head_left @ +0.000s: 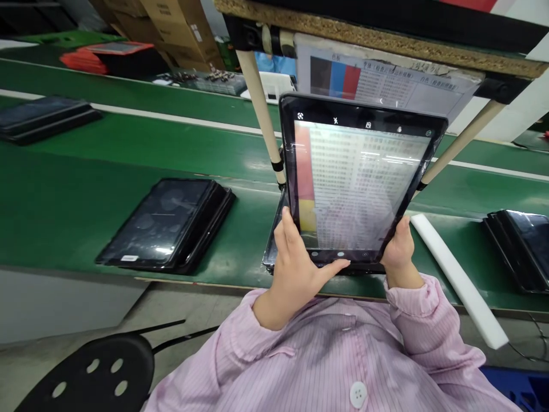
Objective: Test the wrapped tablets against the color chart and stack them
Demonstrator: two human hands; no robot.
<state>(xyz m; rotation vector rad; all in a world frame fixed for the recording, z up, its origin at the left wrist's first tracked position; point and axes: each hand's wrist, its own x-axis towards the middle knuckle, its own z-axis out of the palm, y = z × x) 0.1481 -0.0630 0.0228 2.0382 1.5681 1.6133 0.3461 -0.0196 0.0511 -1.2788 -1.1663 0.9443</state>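
Tilted up before me is a black-framed tablet [360, 183], its camera screen showing a blurred page of text with red and yellow patches. My left hand [295, 266] grips its lower left edge, the thumb stretched across the bottom of the screen. On the lower right side, my right hand [398, 252] holds the frame, its fingers partly hidden behind. Another dark tablet [273, 243] lies on the green bench underneath, mostly covered. Behind the raised tablet hangs a printed chart [386, 77] with colour blocks and small text.
Stacked tablets [165, 223] lie to the left, with more tablets [523, 246] at the right. A white foam strip [461, 280] crosses the bench edge. Pale posts [261, 114] carry a wooden shelf [386, 40] overhead. A black stool [98, 372] stands lower left.
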